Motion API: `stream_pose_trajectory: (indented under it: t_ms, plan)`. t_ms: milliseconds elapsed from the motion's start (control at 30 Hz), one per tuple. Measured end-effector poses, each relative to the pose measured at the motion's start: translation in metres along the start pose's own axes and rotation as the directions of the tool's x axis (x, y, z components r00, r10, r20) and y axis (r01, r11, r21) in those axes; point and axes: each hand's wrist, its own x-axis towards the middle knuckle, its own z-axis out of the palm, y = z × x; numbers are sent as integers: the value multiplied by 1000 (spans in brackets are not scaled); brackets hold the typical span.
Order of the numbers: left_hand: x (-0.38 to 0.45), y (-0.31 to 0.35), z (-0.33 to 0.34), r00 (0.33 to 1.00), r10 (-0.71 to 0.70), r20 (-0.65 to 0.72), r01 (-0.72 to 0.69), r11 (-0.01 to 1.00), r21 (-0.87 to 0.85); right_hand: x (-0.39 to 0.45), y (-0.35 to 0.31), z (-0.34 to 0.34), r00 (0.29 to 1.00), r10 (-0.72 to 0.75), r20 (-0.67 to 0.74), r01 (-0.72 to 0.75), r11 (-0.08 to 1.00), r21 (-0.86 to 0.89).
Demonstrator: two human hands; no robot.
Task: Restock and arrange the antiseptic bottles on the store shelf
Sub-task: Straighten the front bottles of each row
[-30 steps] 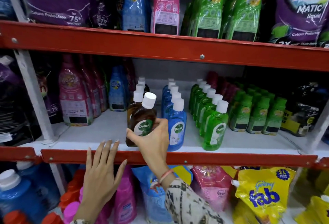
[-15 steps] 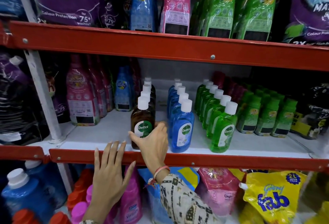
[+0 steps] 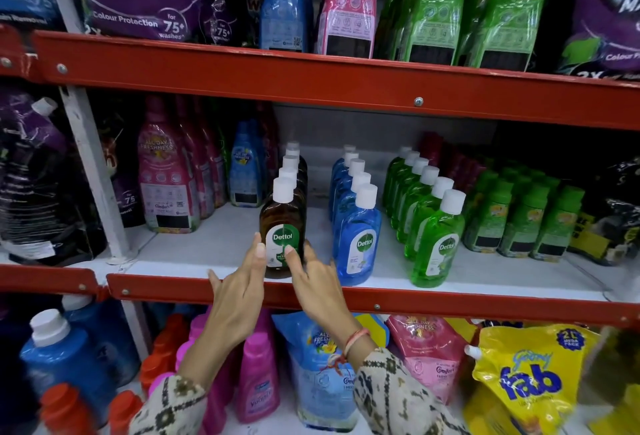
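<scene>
A brown antiseptic bottle (image 3: pixel 282 213) with a white cap stands upright at the front of a row of like bottles on the middle shelf (image 3: pixel 207 251). My right hand (image 3: pixel 318 289) holds its lower part, thumb on the label and fingers round the right side. My left hand (image 3: pixel 235 299) reaches up with straight fingers, fingertips touching the bottle's left side. To the right stand a row of blue antiseptic bottles (image 3: pixel 358 244) and a row of green ones (image 3: pixel 436 244), each several deep.
Pink and blue softener bottles (image 3: pixel 166 185) stand left of the brown row, small green bottles (image 3: pixel 519 220) to the far right. The red shelf lip (image 3: pixel 450 306) runs below my hands. Refill pouches (image 3: pixel 530 379) and large bottles fill the shelf below.
The brown bottle went from tilted in my right hand to standing upright at the row's front. My left hand rose from the shelf lip to the bottle's left side.
</scene>
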Motion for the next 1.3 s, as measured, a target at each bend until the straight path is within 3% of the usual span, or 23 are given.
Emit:
stream_pose_trajectory:
  t_ms: [333,1067,1167,1233,1300]
  plan:
    - [7,0,-6,999,-40,15,42,993,-112,-9,5,-3,1000,-17,-9,18,997,75]
    - [4,1,-5,998,-58,10,59,997,-56,-13,13,-4,994,-113,-8,113,993,-20]
    - [-7,11,1,990,-2,-141,-10,997,-83,-24,13,-16,982,-168,-86,169,986,5]
    - [-19,20,9,938,57,-343,-95,991,-96,-34,16,-28,954,-205,-217,217,976,32]
    - [-30,29,21,887,115,-448,-181,978,-108,-41,25,-42,913,-178,-368,224,971,84]
